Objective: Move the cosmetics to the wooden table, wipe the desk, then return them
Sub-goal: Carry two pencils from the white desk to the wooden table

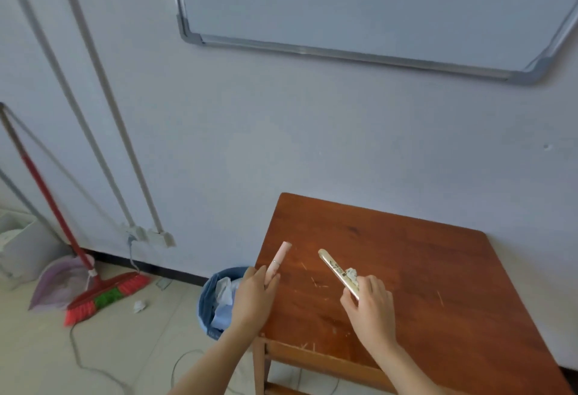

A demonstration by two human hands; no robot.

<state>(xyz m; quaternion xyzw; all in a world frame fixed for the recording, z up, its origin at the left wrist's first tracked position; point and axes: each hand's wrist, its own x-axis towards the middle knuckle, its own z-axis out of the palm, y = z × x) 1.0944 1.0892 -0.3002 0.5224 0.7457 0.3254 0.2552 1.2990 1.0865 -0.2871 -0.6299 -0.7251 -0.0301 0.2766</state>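
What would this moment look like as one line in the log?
left hand: holds pink tube | right hand: holds gold tube | place: over wooden table

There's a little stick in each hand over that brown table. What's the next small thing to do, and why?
Probably lower both and let go. The left hand grips a pink tube and the right hand a gold tube, both low over the wooden table, where the cosmetics should wait while the desk gets wiped. I cannot tell whether they already touch the top.
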